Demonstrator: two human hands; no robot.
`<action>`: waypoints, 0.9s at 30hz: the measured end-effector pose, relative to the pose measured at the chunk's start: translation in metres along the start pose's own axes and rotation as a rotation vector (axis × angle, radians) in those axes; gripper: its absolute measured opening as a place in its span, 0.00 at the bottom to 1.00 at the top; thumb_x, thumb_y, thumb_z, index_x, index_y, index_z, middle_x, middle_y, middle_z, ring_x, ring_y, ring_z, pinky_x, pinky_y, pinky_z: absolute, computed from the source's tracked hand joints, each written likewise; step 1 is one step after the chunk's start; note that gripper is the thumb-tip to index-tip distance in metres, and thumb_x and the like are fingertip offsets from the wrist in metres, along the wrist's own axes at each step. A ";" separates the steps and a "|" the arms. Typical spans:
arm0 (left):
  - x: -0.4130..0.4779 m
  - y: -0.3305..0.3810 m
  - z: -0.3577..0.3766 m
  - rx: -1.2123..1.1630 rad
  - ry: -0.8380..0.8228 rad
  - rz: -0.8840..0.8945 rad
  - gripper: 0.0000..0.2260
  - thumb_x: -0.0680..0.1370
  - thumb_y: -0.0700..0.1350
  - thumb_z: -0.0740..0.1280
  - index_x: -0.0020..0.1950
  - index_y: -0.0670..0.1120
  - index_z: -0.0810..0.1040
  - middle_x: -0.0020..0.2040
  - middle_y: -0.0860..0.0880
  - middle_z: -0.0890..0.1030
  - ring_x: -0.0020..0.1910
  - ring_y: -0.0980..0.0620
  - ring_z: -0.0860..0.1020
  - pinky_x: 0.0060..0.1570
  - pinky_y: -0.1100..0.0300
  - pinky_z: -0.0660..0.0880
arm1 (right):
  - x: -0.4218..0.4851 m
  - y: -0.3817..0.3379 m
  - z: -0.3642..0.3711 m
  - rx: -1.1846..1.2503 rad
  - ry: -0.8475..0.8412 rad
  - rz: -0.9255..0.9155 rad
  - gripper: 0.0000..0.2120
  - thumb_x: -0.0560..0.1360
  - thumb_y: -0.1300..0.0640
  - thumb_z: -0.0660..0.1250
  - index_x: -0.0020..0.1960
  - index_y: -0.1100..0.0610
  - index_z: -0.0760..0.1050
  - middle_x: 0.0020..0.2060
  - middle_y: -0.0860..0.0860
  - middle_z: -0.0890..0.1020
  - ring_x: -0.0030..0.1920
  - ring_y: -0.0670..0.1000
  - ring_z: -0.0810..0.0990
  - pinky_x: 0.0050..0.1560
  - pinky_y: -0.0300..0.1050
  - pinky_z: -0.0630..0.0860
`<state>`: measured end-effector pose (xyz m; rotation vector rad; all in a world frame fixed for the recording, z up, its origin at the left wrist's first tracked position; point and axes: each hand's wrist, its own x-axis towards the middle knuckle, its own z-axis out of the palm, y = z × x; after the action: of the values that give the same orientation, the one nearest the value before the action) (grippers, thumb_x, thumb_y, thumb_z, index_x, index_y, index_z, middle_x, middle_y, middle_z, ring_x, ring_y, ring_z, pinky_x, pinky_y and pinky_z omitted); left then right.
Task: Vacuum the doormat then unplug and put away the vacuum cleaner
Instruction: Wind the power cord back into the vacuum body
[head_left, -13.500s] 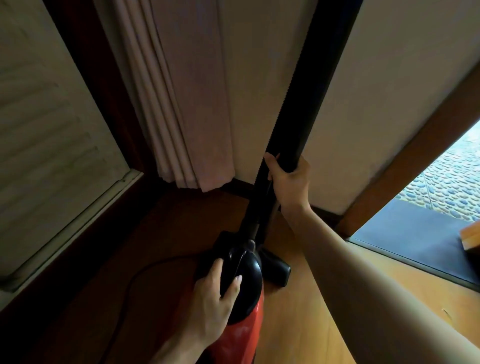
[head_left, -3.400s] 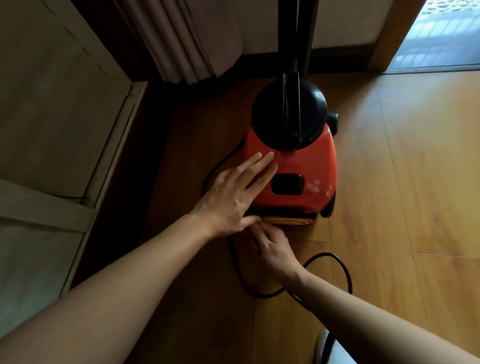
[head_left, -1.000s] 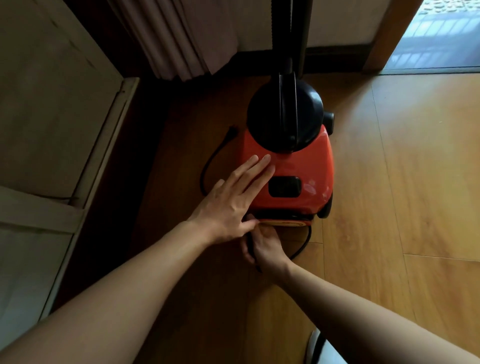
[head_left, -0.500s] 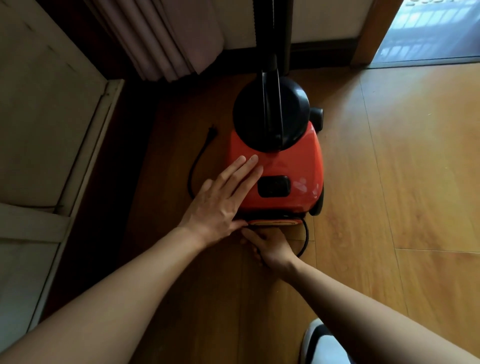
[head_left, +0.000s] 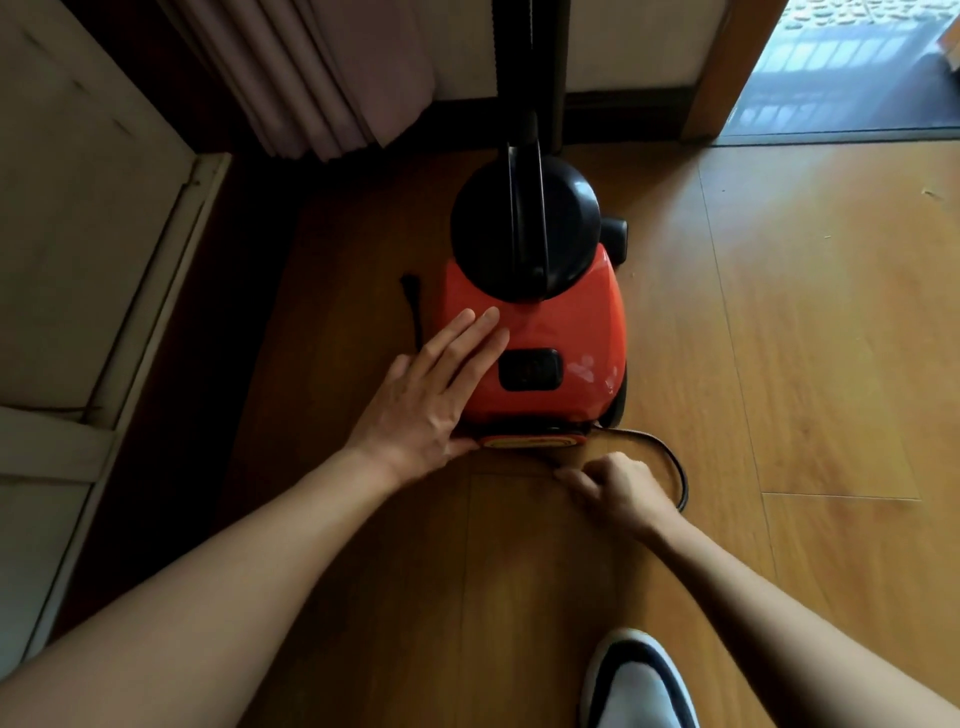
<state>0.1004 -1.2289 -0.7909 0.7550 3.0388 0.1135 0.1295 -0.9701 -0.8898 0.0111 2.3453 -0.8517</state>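
red vacuum (head_left: 561, 322) under flat left hand (head_left: 431, 400); right hand (head_left: 618, 493) grips cord (head_left: 683, 480).

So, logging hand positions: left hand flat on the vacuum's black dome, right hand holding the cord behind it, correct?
No. The head view shows the left hand flat on the vacuum's red body, not its black dome; the right hand does hold the cord behind it.

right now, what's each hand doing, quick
Left hand: open, fingers straight, pressing flat on the red plastic vacuum cleaner body.
Right hand: closed, fingers curled round the black power cord.
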 end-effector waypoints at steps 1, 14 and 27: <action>0.000 0.000 0.000 0.000 0.003 0.000 0.58 0.64 0.58 0.80 0.81 0.48 0.44 0.81 0.49 0.46 0.80 0.49 0.45 0.65 0.43 0.71 | -0.003 0.004 -0.007 -0.013 0.011 0.012 0.22 0.80 0.39 0.64 0.35 0.54 0.75 0.31 0.49 0.79 0.32 0.49 0.78 0.34 0.45 0.73; -0.001 0.006 -0.007 -0.014 -0.043 -0.035 0.60 0.63 0.57 0.80 0.80 0.50 0.42 0.81 0.50 0.44 0.80 0.49 0.44 0.66 0.39 0.68 | -0.043 -0.043 -0.054 1.269 -0.186 0.349 0.13 0.85 0.55 0.57 0.43 0.55 0.72 0.30 0.46 0.67 0.28 0.43 0.61 0.26 0.35 0.57; -0.001 0.005 -0.013 -0.242 -0.035 -0.003 0.41 0.75 0.57 0.65 0.81 0.51 0.46 0.81 0.55 0.42 0.80 0.55 0.40 0.74 0.54 0.56 | -0.095 -0.090 -0.015 1.200 -0.174 -0.247 0.13 0.87 0.53 0.54 0.65 0.58 0.70 0.37 0.51 0.73 0.30 0.47 0.69 0.29 0.39 0.64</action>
<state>0.1032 -1.2263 -0.7780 0.7235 2.9185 0.4536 0.1775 -1.0139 -0.7757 0.1408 1.3823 -2.1384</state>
